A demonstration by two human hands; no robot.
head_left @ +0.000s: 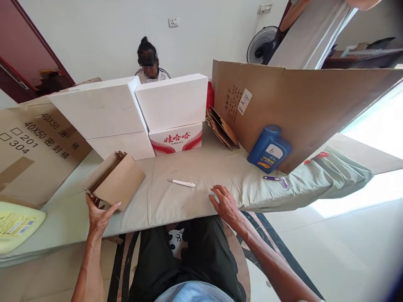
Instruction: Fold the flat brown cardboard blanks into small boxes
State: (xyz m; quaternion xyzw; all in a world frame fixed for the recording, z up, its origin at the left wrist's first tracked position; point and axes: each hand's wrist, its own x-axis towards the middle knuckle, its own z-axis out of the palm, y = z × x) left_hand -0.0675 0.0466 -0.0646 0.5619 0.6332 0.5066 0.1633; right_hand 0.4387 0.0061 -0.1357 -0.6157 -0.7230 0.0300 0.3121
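My left hand (pixel 99 214) grips the near end of a small brown cardboard box (pixel 121 180) at the left of the covered table, thumb on one side and fingers on the other. The box's upper side shows a dark gap between its panels. My right hand (pixel 225 202) rests on the cloth near the front edge, fingers stretched out and holding nothing. Between the hands lies a slim white tool (pixel 181 183) with a narrow tip, apart from both. To the right are a blue plastic bottle (pixel 270 149) and a purple-handled tool (pixel 275 179) that looks like a peeler.
White boxes (pixel 171 102) stand stacked at the back, above a red-and-white carton (pixel 176 139). Large cardboard sheets (pixel 302 105) and folded cardboard (pixel 223 128) stand right; a printed carton (pixel 40 147) and yellow jug (pixel 19 226) are left. One person (pixel 149 61) sits behind; another stands right.
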